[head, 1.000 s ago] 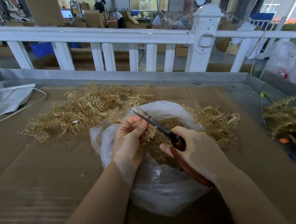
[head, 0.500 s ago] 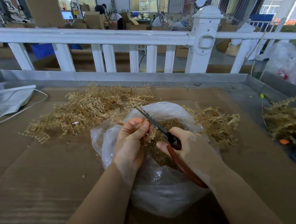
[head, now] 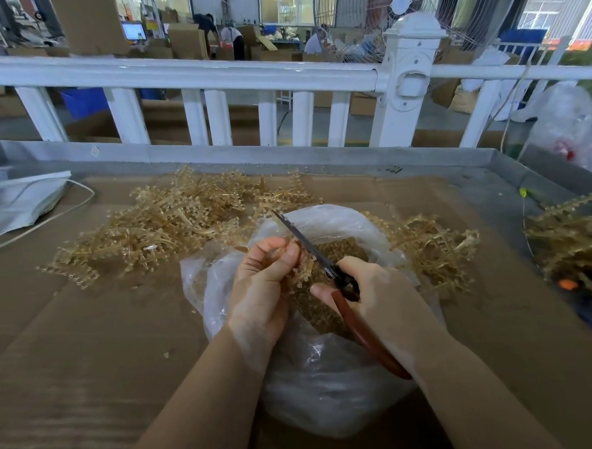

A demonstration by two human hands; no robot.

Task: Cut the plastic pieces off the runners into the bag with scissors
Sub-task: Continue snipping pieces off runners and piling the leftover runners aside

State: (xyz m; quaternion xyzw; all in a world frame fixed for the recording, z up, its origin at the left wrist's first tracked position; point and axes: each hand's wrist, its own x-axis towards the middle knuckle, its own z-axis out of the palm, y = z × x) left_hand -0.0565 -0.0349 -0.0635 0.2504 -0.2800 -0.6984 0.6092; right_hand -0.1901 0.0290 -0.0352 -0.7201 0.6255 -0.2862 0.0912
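The left hand (head: 262, 288) pinches a tan, translucent plastic runner (head: 298, 270) directly above the open clear plastic bag (head: 316, 377), evidently so that severed pieces drop inside. The right hand (head: 380, 295) grips the red-handled scissors (head: 346, 292), whose dark blades lie against the runner. Uncut runners (head: 171, 224) are heaped just behind the bag, within reach. The tabletop (head: 88, 338) is cardboard-lined with a grey metal rim. A white railing (head: 211, 77) separates it from a warehouse floor.

Left hand (head: 262, 288): fingers curled, thumb pressed against fingertips in a pinch. Right hand (head: 384, 298): fingers wrapped in a closed grip, thumb extended toward the left hand. Both forearms bare.
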